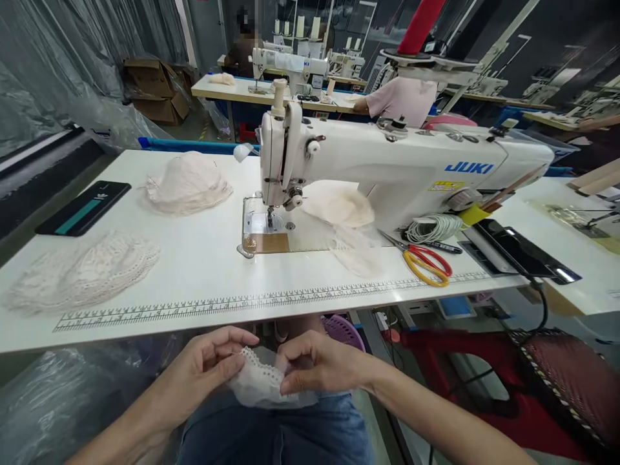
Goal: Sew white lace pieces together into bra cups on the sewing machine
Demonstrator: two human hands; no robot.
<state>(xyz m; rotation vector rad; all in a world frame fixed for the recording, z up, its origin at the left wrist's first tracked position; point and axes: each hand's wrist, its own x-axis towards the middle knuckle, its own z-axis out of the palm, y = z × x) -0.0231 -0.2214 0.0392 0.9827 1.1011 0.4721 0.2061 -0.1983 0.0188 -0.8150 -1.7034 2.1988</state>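
Over my lap, in front of the table edge, I hold a piece of sheer white lace fabric (261,384) with a scalloped, eyelet border. My left hand (213,361) pinches its left end between thumb and fingers. At the other end, my right hand (314,365) grips the border with thumb and bent fingers. The fabric between my hands hangs loosely. Beyond them stands a white sewing machine (387,148), its presser foot (270,218) over the metal plate. Cream fabric pieces (339,205) lie under the machine's arm, and a thin sheer piece (356,252) trails toward me.
Lace pieces (92,271) and a pile of cream fabric (186,184) lie left on the table, near a black phone-like object (84,208). Scissors (429,263) and coiled cord (433,229) sit at right. A printed ruler (232,302) follows the front edge. People work behind.
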